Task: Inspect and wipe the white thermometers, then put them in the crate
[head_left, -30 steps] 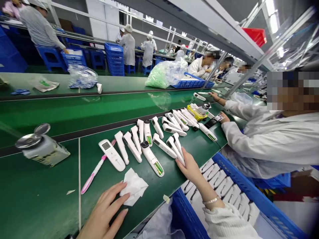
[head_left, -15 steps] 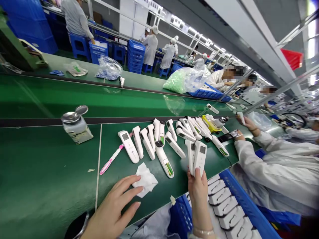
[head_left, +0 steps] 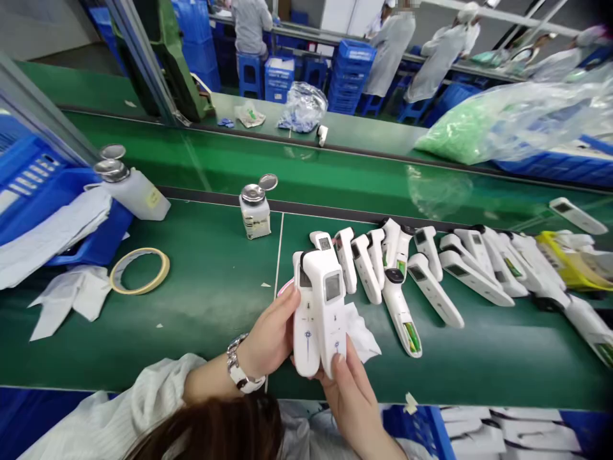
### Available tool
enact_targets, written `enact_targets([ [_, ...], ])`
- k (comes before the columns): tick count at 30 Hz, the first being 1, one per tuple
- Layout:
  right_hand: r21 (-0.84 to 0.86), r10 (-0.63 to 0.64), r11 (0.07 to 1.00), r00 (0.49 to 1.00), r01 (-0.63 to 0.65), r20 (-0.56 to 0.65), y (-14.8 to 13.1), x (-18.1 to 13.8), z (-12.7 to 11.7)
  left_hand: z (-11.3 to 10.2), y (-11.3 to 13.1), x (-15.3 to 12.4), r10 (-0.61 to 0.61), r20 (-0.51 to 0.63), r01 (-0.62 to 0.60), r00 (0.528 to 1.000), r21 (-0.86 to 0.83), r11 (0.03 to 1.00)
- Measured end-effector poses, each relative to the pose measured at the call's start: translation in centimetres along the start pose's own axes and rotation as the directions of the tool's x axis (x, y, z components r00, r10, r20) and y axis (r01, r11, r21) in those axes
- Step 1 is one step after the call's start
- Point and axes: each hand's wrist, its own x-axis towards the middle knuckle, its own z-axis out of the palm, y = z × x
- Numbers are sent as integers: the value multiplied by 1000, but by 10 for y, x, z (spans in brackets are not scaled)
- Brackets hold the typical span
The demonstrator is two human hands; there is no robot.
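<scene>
Two white infrared thermometers are held upright side by side over the bench. My left hand (head_left: 272,337) grips the left infrared thermometer (head_left: 307,342) by its side. My right hand (head_left: 352,399) has its thumb on the lower end of the right infrared thermometer (head_left: 330,319), whose screen faces up. Some fingers of both hands are hidden behind them. Just behind lies a white wipe (head_left: 361,332), partly covered. Beyond it, several more thermometers (head_left: 368,269) lie in a row, and one thermometer (head_left: 402,313) has its battery compartment uncovered, showing green batteries.
A pump bottle (head_left: 256,217) with a raised lid stands behind the hands. To the left are another bottle (head_left: 143,195), a tape roll (head_left: 163,271) and a blue bin (head_left: 115,223). A yellow tray (head_left: 550,255) lies right. Below the bench edge sits a blue crate (head_left: 443,434) of white devices.
The view has swung left. My left hand has left the wipe's side and now grips one thermometer. My right hand has brought the two thermometers in front of me.
</scene>
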Motion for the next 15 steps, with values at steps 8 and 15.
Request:
enact_targets([
  [8,-100,-75,993,993,67,-89,-5,7,5,-3,4,1,64,71,-51,995,-176,983],
  [15,-265,-122,959,991,105,-50,-4,8,-3,-3,5,0,51,33,-45,998,-154,987],
])
